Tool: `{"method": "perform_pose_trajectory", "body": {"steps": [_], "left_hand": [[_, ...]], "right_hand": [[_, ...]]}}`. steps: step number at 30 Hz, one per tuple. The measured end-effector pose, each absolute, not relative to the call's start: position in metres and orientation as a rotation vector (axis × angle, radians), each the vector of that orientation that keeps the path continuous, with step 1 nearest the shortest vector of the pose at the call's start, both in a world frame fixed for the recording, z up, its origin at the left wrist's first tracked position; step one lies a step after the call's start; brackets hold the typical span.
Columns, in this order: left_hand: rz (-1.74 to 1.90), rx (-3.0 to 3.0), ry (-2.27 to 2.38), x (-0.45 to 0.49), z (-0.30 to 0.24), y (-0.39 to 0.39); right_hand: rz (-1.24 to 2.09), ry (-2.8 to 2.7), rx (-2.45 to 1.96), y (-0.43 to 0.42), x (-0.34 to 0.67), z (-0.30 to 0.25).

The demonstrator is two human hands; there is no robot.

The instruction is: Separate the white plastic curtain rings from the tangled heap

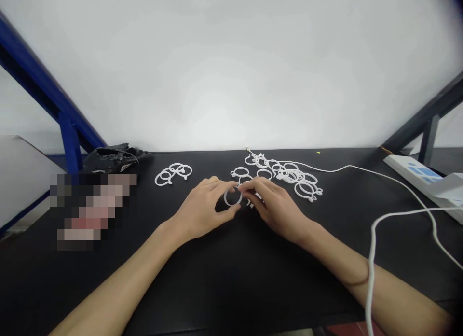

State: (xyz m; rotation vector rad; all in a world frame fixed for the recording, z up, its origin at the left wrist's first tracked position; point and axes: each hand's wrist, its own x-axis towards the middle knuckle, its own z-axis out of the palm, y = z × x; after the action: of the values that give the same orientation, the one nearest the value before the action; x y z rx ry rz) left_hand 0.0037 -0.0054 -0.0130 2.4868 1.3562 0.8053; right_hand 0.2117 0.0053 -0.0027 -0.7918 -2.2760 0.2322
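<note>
A white plastic curtain ring (224, 199) is held just above the black table, between both hands. My left hand (202, 205) is closed around its left side, with thumb below and fingers above. At the ring's upper right, my right hand (277, 205) pinches it with thumb and fingertips; the small part there is mostly hidden. More white rings with small eyelets (241, 172) lie right behind the hands. A larger pile of rings (291, 174) spreads to the right, and a small group (173, 174) lies to the left.
A white cable (336, 170) crosses the table and hangs over my right forearm. A white and blue box (419, 174) lies at the right edge. Black plastic wrapping (110, 158) sits at the back left by a blue metal frame (68, 138). A white wall (231, 75) stands behind.
</note>
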Motion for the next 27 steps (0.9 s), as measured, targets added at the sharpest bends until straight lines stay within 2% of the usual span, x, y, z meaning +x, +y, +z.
{"method": "perform_pose_trajectory", "body": {"steps": [7, 13, 20, 27], "left_hand": [[0.89, 2.487, 1.29, 0.0, -0.022, -0.016], [0.929, 2.407, 1.732, -0.036, -0.015, -0.004], [0.602, 2.376, 2.312, -0.082, -0.015, 0.014], [0.504, 2.366, 2.291, -0.09, -0.025, 0.018]], "right_hand": [[0.179, -2.303, -0.72, 0.004, 0.21, -0.012], [0.221, -2.286, -0.889, 0.005, 0.212, -0.01], [0.243, -2.246, -0.977, 0.009, 0.218, -0.008], [0.278, -2.278, -0.955, 0.006, 0.215, -0.009]]}}
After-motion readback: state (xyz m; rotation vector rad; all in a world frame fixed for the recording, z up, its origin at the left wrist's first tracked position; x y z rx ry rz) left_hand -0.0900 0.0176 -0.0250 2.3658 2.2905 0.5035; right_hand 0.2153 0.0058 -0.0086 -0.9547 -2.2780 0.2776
